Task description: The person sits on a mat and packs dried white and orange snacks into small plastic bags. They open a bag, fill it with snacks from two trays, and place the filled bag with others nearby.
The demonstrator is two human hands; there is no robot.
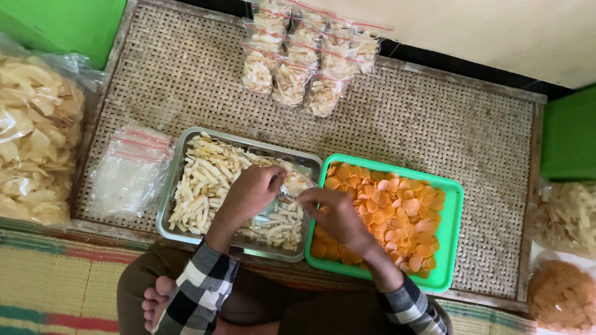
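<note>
My left hand and my right hand meet over the right end of a metal tray of pale cream crackers. Between them they hold a small clear plastic bag partly filled with pale crackers; the left hand pinches its top and the right hand grips its side. Right of the metal tray sits a green plastic tray full of round orange crackers; my right wrist lies over its left part.
A stack of empty clear zip bags lies left of the metal tray. Several filled small bags lie at the far side of the woven mat. A big bag of pale chips is at left, two more bags at right.
</note>
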